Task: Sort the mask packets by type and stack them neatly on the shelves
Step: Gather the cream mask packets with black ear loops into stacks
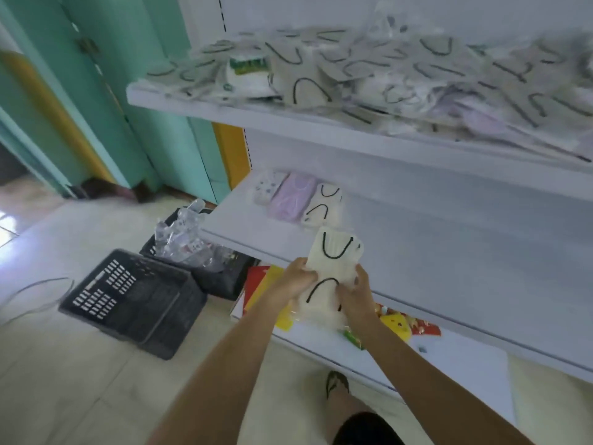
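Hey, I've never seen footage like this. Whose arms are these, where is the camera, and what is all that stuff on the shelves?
There is no machine here. The single picture comes from a wide-angle camera worn on a person's head, looking down at their own arms. The left hand and right hand together grip a cream mask packet with black ear loops, in front of the middle shelf. On that shelf lie a patterned packet, a lilac packet and a second cream packet, side by side. The top shelf holds a jumbled heap of mixed packets. Black crates stand on the floor to the left.
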The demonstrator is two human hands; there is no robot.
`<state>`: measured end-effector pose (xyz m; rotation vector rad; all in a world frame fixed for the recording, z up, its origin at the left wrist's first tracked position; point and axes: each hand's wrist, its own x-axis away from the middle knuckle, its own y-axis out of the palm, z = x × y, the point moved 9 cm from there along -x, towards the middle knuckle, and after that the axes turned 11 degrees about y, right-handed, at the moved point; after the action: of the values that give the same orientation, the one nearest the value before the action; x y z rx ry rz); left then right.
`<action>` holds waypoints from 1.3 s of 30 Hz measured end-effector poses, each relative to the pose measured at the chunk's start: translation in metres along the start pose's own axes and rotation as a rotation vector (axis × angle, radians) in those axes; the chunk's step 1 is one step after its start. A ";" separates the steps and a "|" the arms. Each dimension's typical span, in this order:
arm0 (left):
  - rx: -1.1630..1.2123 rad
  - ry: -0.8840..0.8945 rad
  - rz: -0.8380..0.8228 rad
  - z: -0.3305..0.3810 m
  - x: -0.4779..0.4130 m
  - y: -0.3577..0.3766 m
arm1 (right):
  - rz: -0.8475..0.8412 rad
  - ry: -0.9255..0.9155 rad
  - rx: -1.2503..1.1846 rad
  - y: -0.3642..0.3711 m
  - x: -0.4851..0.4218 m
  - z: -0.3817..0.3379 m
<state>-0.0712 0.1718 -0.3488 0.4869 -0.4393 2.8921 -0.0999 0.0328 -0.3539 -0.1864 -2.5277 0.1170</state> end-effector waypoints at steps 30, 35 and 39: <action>-0.744 0.316 0.104 -0.001 -0.319 -0.023 | 0.051 -0.146 0.490 0.042 -0.321 -0.080; -0.696 0.369 0.164 0.011 -0.275 -0.035 | 0.058 -0.199 0.671 0.035 -0.276 -0.064; -0.677 0.374 0.169 0.012 -0.209 -0.050 | 0.027 -0.272 0.856 0.028 -0.217 -0.059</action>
<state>0.1374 0.1892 -0.3972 -0.2010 -1.3564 2.6433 0.1135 0.0285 -0.4305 0.1507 -2.4892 1.2668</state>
